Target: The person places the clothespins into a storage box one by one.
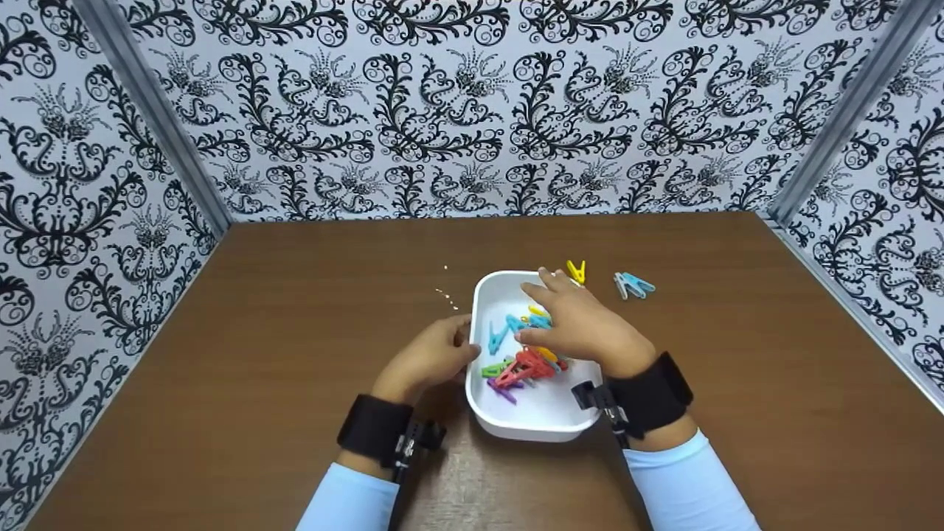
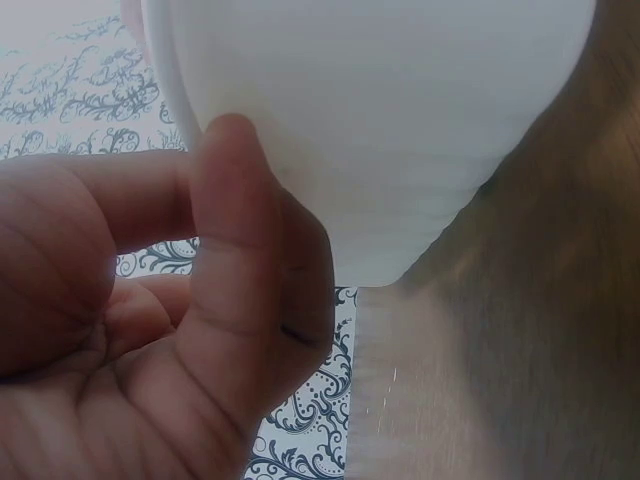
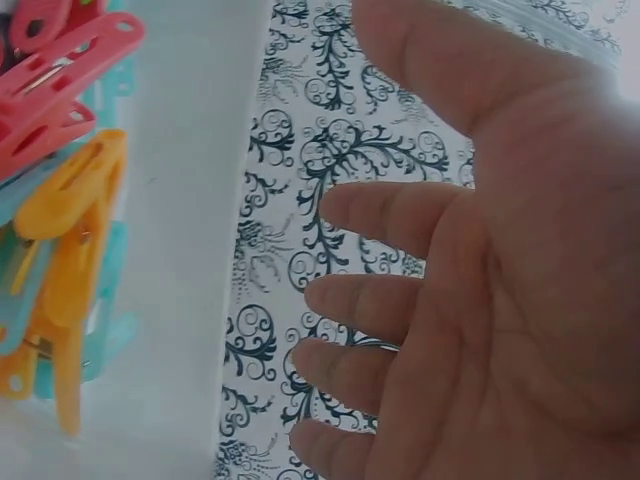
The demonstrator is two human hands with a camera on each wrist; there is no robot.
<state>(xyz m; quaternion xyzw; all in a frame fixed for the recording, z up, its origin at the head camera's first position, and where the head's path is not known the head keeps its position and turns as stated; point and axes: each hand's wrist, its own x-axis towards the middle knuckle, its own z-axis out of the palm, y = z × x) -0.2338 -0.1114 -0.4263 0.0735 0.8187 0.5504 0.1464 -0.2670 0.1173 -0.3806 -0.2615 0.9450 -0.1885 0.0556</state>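
Note:
A white plastic tub (image 1: 538, 425) stands on the table with several clothespins (image 1: 527, 369) heaped inside, in red, blue, green, purple and yellow. At its left side my left hand (image 1: 435, 352) grips the wall, thumb at the rim and fingers bent; the left wrist view shows the thumb (image 2: 235, 220) against the white side. Over the tub's right part hovers my right hand (image 1: 586, 321), fingers spread apart and nothing in it. The right wrist view shows its bare palm (image 3: 520, 300) beside the tub, apart from the orange clothespins (image 3: 75, 270).
Behind the tub lies a yellow clothespin (image 1: 577, 271), partly beside my right fingers. Farther right, blue and grey clothespins (image 1: 633, 285) lie close together on the brown table (image 1: 332, 295). Small pale flecks (image 1: 447, 298) mark the tabletop left of the tub. Patterned walls (image 1: 472, 110) enclose the back and sides.

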